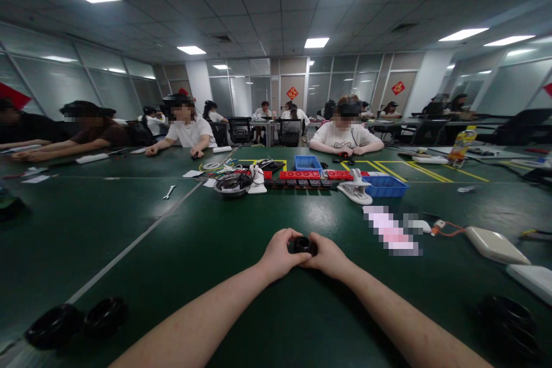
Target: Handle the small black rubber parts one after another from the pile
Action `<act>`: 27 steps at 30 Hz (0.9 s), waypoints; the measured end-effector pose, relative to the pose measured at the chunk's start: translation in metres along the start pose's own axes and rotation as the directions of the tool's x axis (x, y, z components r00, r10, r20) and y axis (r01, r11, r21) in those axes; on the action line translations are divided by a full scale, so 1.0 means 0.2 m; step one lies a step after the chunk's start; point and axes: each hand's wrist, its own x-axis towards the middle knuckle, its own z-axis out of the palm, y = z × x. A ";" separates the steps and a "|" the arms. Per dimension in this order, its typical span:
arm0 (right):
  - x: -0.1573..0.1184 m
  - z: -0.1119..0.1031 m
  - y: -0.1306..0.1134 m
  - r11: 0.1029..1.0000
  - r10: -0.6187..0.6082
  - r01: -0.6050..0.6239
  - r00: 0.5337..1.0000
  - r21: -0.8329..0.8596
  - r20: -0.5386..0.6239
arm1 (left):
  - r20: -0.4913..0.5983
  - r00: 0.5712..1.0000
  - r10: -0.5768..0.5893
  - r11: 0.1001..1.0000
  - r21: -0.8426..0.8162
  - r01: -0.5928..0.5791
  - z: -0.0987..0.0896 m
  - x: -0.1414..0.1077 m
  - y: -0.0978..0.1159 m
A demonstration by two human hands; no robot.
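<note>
Two hands curl round one black ring

Both hands meet at the ring (304,249), which sits hole upward over the middle of the green table (207,236). The left hand (280,254) is bent partway closed against one side, its thumb along the near edge; the right hand (326,254) grips the other side likewise. Fingers cover much of the ring's wall, and its underside is hidden, so contact with the table cannot be told.

Right of the ring lies a pink item (391,231), blurred into blocks, any print lost. Farther right are a cream case (498,245) and a white box (532,282), cut off by the picture's edge. Nearer than the ring, two more rings (52,330) lie far left; a dark pair (520,340) far right overlaps and is hard to separate.

Beyond the ring stand red blocks (299,175), their markings too small to read, with a bowl (232,186) to the left and a white clip (356,188) to the right. Well beyond, a co-worker's shirt (345,139) bears a print that cannot be made out, and a red wall sign (292,93) carries golden writing, too small to read surely.
</note>
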 end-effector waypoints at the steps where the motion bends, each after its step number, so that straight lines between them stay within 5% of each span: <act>1: 0.00 0.01 -0.01 0.998 0.023 -0.025 0.999 -0.051 -0.035 | -0.035 0.999 -0.016 0.999 0.031 0.017 0.01 0.00 0.01; 5: -0.02 0.05 -0.09 0.961 0.069 -0.119 0.977 -0.250 -0.201 | -0.140 0.990 -0.027 0.986 0.162 0.050 0.03 -0.01 0.02; 8: -0.03 0.07 -0.13 0.944 0.049 -0.117 0.974 -0.307 -0.220 | -0.138 0.990 -0.011 0.983 0.181 0.036 0.02 0.00 0.01; 15: -0.04 -0.02 -0.04 0.993 -0.105 0.103 0.994 -0.053 -0.039 | 0.019 0.997 0.072 0.997 0.015 -0.073 -0.04 0.02 -0.03; 20: -0.03 -0.08 0.03 0.959 -0.230 0.197 0.961 0.204 0.155 | 0.170 0.980 0.104 0.992 -0.094 -0.089 -0.08 0.03 -0.05; 27: -0.02 -0.07 0.03 0.938 -0.327 0.304 0.937 0.170 0.128 | 0.229 0.966 0.118 0.986 -0.140 -0.088 -0.09 0.03 -0.07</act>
